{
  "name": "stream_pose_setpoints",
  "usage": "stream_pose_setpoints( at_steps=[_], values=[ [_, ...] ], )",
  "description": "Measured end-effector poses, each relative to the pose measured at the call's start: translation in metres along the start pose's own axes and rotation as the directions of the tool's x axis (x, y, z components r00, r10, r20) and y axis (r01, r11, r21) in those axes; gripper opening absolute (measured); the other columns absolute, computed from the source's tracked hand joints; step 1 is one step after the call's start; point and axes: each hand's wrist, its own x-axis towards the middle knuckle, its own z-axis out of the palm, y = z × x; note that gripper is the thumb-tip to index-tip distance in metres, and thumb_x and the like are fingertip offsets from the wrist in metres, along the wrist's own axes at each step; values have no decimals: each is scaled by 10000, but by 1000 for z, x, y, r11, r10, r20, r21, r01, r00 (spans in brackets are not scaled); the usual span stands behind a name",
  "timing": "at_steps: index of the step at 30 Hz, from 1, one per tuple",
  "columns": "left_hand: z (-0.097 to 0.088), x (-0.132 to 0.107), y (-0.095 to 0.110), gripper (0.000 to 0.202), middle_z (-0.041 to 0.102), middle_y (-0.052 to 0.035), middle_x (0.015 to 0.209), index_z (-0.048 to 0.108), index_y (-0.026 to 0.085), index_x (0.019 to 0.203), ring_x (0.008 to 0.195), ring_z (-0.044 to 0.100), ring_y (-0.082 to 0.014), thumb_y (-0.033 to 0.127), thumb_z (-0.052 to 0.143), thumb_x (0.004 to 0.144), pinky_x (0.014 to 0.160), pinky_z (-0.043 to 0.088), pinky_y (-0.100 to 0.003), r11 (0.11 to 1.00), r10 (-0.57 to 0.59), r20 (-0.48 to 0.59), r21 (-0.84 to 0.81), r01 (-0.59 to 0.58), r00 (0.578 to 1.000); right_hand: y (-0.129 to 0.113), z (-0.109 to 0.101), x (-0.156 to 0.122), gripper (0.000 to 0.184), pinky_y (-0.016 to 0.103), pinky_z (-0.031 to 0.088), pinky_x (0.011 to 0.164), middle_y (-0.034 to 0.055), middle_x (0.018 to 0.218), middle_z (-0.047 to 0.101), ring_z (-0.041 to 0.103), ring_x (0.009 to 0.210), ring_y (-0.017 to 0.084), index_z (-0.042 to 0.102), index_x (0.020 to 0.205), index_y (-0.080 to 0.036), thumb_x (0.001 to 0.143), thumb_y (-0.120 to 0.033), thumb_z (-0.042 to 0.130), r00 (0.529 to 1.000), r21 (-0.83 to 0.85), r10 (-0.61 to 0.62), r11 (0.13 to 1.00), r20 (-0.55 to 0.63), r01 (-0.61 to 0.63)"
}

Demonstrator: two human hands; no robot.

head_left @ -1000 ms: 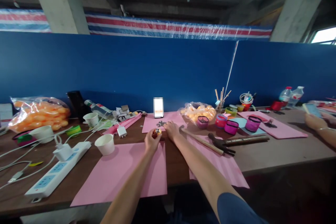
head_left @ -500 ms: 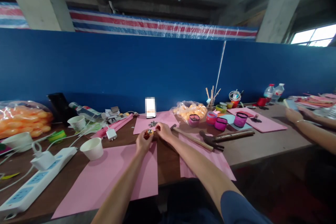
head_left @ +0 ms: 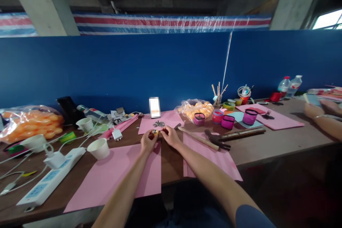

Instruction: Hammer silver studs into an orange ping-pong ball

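The left hand (head_left: 147,144) grips a small yellow-orange piece (head_left: 154,132) with a shiny metallic top, holding it between thumb and fingers above the bench (head_left: 171,174), roughly in front of the person's middle. The right hand (head_left: 171,137) is just beside it, fingers bent and their tips turned in toward the piece; whether they pinch anything or touch it is too small to tell. Seen from the right hand, then, the piece lies to the left, almost level with the fingertips, and the gap between the two hands is narrow. The left hand is the nearer one, since it has the piece in its grasp

The piece looks roundish, so no long axis stands out; its shiny side appears to face up and somewhat back toward the person, while the yellow part sits down among the fingers. Just beyond both hands, a loose pile of small metal parts (head_left: 159,123) rests on a pink sheet (head_left: 172,118), spread a little wider from left to right than from front to back, with a phone (head_left: 155,108) upright behind it. Right of the right hand, a wooden-handled hammer (head_left: 199,138) lies slantwise, its head near the wrist and its handle running away to the right and toward the person
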Motion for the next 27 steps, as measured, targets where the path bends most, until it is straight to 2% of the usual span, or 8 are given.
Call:
stream_pose_setpoints(
  at_steps=[7,11,18,27],
  values=[
    [2,-2,3,391,660,-38,891,569,185,1012,774,630,-156,149,583,624,721,505,-276,998,15,28,-66,-13,1000,-9,-2,-5,160,246,455,681,26,775,647,590,711,145,603,791,-160,767,-263,484,999,110,-24,994,49,18],
    [4,-1,-1,433,657,-37,939,558,189,1041,822,626,-157,97,564,618,759,499,-286,994,35,46,-107,-30,998,-11,-4,-6,174,253,458,703,33,831,656,597,748,148,613,845,-161,757,-211,472,998,130,-19,991,54,12],
    [6,0,-9,409,660,-40,918,572,182,1020,785,635,-155,104,561,619,750,506,-291,990,52,73,-135,-42,996,-14,-6,-7,161,261,452,703,34,812,654,595,742,154,605,824,-161,749,-192,466,999,93,-9,996,41,5],
    [7,1,-12,448,652,-60,959,570,176,1038,838,624,-167,76,580,601,770,494,-300,992,38,59,-121,-30,998,-12,-4,-9,147,284,446,730,33,794,646,594,752,165,597,802,-168,726,-175,471,1000,24,-18,1000,-9,19]
  ],
)
